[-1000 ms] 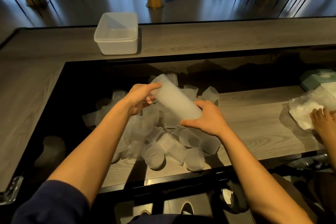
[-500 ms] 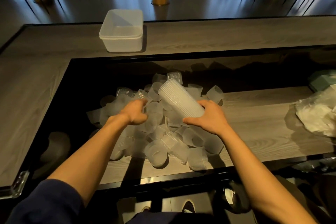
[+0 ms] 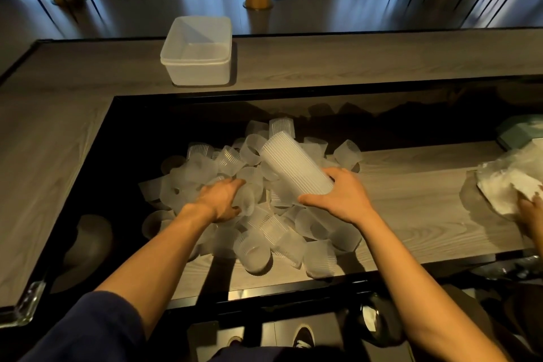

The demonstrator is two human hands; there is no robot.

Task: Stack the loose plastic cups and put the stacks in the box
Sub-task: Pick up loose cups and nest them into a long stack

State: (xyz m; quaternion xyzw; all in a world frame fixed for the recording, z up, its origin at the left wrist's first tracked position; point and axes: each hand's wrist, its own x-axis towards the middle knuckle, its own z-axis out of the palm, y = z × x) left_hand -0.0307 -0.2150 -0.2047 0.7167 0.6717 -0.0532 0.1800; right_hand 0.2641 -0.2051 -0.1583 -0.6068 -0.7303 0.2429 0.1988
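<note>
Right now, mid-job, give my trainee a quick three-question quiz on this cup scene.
1. True or false: the box already holds a stack.
2. Which hand grips the stack of cups?
3. The left hand closes on: A the box, B a loose cup, C the stack of cups.

Key
1. False; the box looks empty.
2. The right hand.
3. B.
</note>
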